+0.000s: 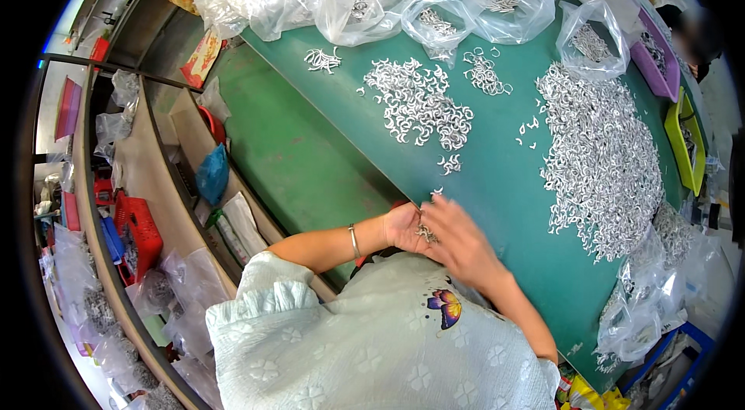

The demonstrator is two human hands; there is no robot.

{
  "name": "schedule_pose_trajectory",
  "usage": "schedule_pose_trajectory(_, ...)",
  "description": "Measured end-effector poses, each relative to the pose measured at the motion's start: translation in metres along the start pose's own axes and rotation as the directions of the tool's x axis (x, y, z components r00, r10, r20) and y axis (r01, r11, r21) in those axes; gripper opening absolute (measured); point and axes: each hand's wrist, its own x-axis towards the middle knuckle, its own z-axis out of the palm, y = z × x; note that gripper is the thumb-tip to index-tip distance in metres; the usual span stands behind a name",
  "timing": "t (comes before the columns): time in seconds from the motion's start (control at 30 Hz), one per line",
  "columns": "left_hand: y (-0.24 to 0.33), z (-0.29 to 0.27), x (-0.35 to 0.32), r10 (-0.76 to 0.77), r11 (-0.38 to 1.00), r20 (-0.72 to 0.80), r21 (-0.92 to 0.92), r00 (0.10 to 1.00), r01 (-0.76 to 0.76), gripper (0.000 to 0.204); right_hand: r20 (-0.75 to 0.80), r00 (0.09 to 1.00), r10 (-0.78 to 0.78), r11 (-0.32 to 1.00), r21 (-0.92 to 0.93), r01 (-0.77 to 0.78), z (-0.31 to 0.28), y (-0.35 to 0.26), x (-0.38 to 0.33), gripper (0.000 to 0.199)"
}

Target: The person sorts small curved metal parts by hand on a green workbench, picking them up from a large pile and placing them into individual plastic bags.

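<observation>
At the table's near edge, my left hand (402, 227) is cupped palm up, with several small silver curved metal pieces (426, 234) in it. My right hand (464, 245) is just over the left palm, its fingers blurred by motion; whether they pinch a piece cannot be made out. One or two loose pieces (437, 193) rest on the green table (497, 185) just beyond my fingers. Farther out is a medium pile of silver crescent-shaped pieces (419, 103). To the right spreads a much larger pile of similar pieces (597, 162).
Clear plastic bags of metal pieces (438, 22) line the far edge. Small heaps (322, 60) sit beside the piles. A purple tray (656, 61) and a yellow-green tray (684, 142) stand at right. Shelving with a red basket (138, 235) is at left. Another person (698, 38) is at far right.
</observation>
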Motion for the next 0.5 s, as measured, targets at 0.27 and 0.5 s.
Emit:
schedule_pose_trajectory(0.27,-0.007,0.044,0.015,-0.040,0.997,-0.450,0.041,0.892,0.066,0.084,0.015,0.996,0.087,0.973,-0.217,-0.082,-0.011,0.023,0.032,0.052)
schedule_pose_trajectory(0.5,0.001,0.006,0.001,0.011,0.991,-0.157,0.133,0.988,0.010,0.063,0.195,0.980,0.038,0.998,-0.060,-0.027,-0.003,-0.004,-0.019,0.051)
